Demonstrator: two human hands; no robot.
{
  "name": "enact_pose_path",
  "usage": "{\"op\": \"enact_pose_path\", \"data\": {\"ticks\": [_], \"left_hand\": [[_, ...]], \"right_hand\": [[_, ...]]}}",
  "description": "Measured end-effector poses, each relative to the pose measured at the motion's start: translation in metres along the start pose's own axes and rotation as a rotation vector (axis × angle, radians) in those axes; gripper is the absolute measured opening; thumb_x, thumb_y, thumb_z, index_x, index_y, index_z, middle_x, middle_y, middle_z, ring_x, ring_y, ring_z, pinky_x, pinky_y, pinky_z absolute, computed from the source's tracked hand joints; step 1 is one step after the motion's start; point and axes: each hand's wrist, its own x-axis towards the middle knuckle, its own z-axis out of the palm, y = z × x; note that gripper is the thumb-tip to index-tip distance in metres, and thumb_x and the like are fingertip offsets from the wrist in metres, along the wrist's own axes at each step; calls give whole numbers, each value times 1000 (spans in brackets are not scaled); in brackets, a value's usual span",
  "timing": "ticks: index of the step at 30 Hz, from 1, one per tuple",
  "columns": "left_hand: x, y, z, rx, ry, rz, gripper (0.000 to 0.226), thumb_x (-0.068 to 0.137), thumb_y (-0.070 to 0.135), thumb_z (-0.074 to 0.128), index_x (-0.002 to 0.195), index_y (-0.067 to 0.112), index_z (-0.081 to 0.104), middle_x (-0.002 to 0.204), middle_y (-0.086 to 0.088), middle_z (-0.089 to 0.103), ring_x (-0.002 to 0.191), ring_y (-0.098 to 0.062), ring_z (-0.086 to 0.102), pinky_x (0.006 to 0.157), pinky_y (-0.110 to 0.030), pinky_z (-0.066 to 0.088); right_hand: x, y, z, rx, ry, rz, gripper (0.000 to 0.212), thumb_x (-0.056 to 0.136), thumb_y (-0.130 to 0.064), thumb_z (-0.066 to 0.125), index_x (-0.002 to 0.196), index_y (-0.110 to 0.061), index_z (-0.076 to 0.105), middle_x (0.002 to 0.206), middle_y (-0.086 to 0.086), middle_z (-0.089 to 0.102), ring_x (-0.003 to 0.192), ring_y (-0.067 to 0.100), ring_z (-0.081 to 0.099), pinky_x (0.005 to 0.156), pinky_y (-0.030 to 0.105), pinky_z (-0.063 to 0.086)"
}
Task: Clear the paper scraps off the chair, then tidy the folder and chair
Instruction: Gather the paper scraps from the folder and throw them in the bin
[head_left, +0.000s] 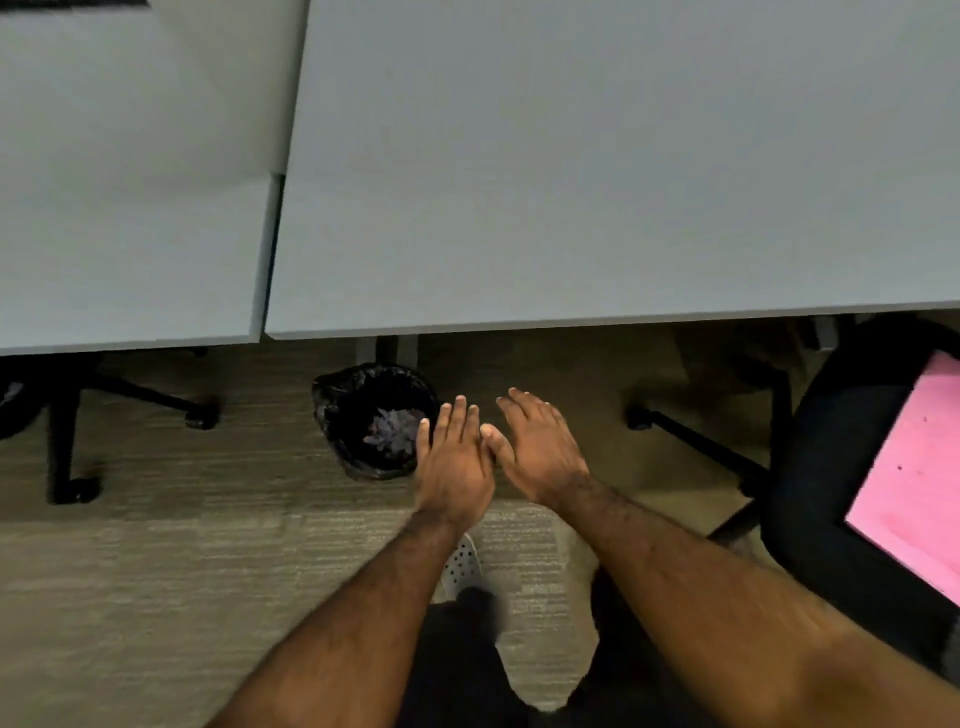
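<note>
A small black bin (337, 415) lined with a black bag stands on the carpet below the table edge, with a heap of pale paper scraps (392, 434) inside. My left hand (453, 457) hovers flat over the bin's right rim, fingers apart, holding nothing. My right hand (540, 449) is beside it, also flat and empty; the two touch at the thumbs. At the right edge a black office chair (821, 467) carries a pink folder (914, 483) on its seat. A few tiny dark specks show on the folder.
Two grey tables (571, 182) fill the upper half, with a narrow gap between them. Another black chair base (67, 441) stands at the left. My white shoe (462, 564) and dark trousers are below the hands on the striped carpet.
</note>
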Motion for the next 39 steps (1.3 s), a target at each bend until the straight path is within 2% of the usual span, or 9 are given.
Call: {"op": "enact_pose_path", "data": {"ticks": [7,12,19,23,26,30,35,39], "left_hand": [[15,109,-24,21,-39,296,54,101,37,25,151,17,27,161,-4,18,149,-18,8,121,-44,0],[20,195,-20,62,-86,529,62,98,49,12,149,19,29,161,-4,19,149,-19,8,121,-44,0],[27,314,7,167,-153,755,63,99,53,14,149,18,30,161,-5,18,149,-20,8,120,-42,-1],[29,378,29,190,-180,867,59,100,51,25,148,17,33,160,-6,21,148,-21,12,121,-43,7],[31,422,51,219,-206,944,59,99,48,31,147,15,35,159,-7,24,147,-23,17,121,-43,13],[36,476,89,254,-246,1012,59,97,45,39,148,16,33,159,-8,24,146,-25,20,120,-44,14],[42,533,153,329,-280,1085,61,97,48,40,149,19,29,159,-6,25,144,-27,26,113,-35,9],[45,577,207,389,-334,1157,64,96,51,42,150,23,22,159,-6,25,142,-30,31,113,-42,26]], "right_hand": [[-63,61,-74,91,176,193,69,95,-62,17,146,-18,34,155,5,31,144,19,21,118,39,15],[-110,119,-115,172,340,347,83,89,-71,5,145,-17,37,154,5,32,144,20,22,117,39,19],[-179,205,-146,288,545,578,76,92,-70,13,142,-21,40,152,2,36,142,18,27,115,40,25],[-215,257,-156,336,636,734,73,93,-67,17,143,-20,40,152,5,37,141,22,30,114,42,28],[-240,300,-156,362,707,858,65,96,-59,27,142,-15,40,150,9,39,138,25,33,113,43,29],[-272,360,-148,459,753,1047,64,97,-58,32,145,-16,34,154,8,33,141,24,27,114,42,24],[-300,436,-130,527,791,1217,66,96,-54,39,146,-12,31,155,12,30,141,28,26,113,48,29],[-313,490,-111,452,712,1313,70,94,-53,46,148,-14,25,157,12,22,143,28,22,111,50,32]]}}
